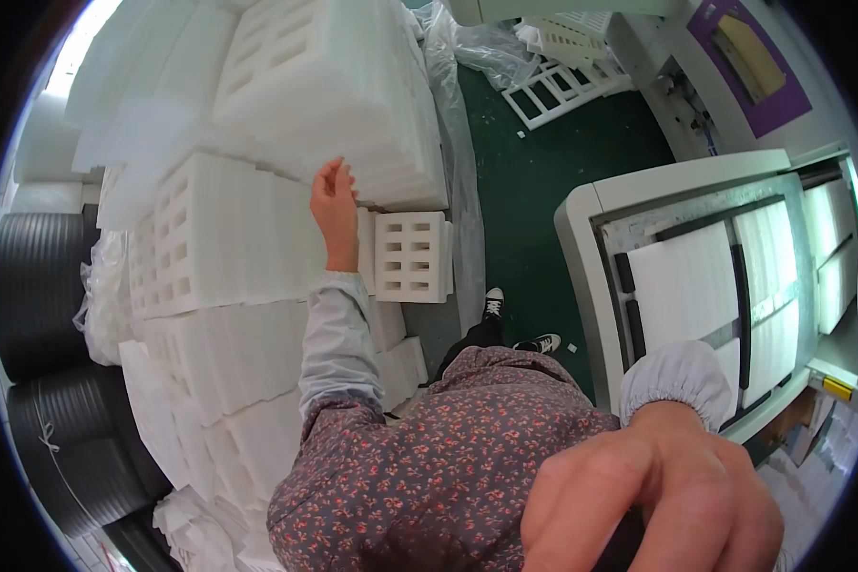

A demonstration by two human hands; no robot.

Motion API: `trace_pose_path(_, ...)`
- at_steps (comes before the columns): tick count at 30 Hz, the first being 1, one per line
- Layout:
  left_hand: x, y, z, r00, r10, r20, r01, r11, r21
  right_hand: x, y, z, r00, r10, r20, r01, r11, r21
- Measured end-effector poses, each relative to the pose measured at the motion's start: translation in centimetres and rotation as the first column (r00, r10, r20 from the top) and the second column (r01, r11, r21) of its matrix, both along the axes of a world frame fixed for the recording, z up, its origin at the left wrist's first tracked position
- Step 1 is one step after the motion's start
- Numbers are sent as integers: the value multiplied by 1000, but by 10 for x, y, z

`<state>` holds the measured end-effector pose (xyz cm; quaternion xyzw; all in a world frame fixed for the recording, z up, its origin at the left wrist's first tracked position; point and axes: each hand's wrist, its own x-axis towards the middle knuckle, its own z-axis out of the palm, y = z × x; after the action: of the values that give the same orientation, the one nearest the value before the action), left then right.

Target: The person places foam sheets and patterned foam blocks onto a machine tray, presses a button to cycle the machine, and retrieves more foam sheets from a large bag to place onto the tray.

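My left hand [335, 212] is raised in front of the tall stack of white foam sheets [305, 95], its fingers curled together; whether they hold anything is too small to tell. Just below and right of it stands a small white foam block [410, 255] with rows of rectangular holes. Large and close to the camera at the bottom right is my right hand [658, 491], fingers bent round something dark that I cannot make out. Beyond that hand lies the machine bed [582, 238], with white foam panels [686, 276] between black strips.
Black ribbed rolls [43, 296] stand at the far left beside more foam stacks [210, 229]. Clear plastic film [458, 162] hangs along the stack. White foam frames [553, 93] lie on the green floor [543, 181] at the back. A purple-edged panel [748, 62] is at upper right.
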<state>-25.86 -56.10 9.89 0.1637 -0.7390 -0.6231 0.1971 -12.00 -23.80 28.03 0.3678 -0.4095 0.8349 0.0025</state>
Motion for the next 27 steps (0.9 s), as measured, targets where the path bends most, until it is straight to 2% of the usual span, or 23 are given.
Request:
trace_pose_path(3, -21, -25, 4, 995, 85, -43, -83, 996, 42, -8, -13, 2, 999, 40, 18, -39, 999, -12)
trace_pose_path(8, -57, -94, -19, 972, 228, -63, -218, 966, 142, -20, -35, 5, 995, 89, 42, -88, 996, -31)
trace_pose_path(12, -81, -127, -26, 953, 296, -64, -289, 953, 91, -36, -65, 6, 985, 147, 93, -142, 988, -62)
trace_pose_path(14, -90, -141, -29, 943, 324, -80, -318, 945, 79, -55, -81, 0, 978, 116, 173, -113, 993, -29)
trace_pose_path(16, -97, -152, -35, 964, 265, -16, -263, 963, 63, -95, -95, -17, 944, -4, 331, -42, 990, 132)
trace_pose_path(17, -101, -156, -39, 973, 230, 15, -230, 972, 55, -116, -100, -30, 912, -124, 390, -2, 951, 308)
trace_pose_path(20, -111, -165, -49, 988, 128, 83, -139, 982, 132, -177, -116, -111, 863, -132, 487, -94, 906, 414)
trace_pose_path(21, -113, -168, -53, 990, 122, 67, -130, 982, 136, -195, -123, -133, 871, -139, 472, -82, 905, 417)
trace_pose_path(23, -116, -174, -60, 995, 10, 103, -20, 995, 94, -227, -141, -168, 812, -156, 563, -170, 858, 484)
trace_pose_path(27, -118, -167, -57, 995, -1, 102, -12, 992, 129, -275, -184, -216, 837, -264, 479, -128, 757, 641)
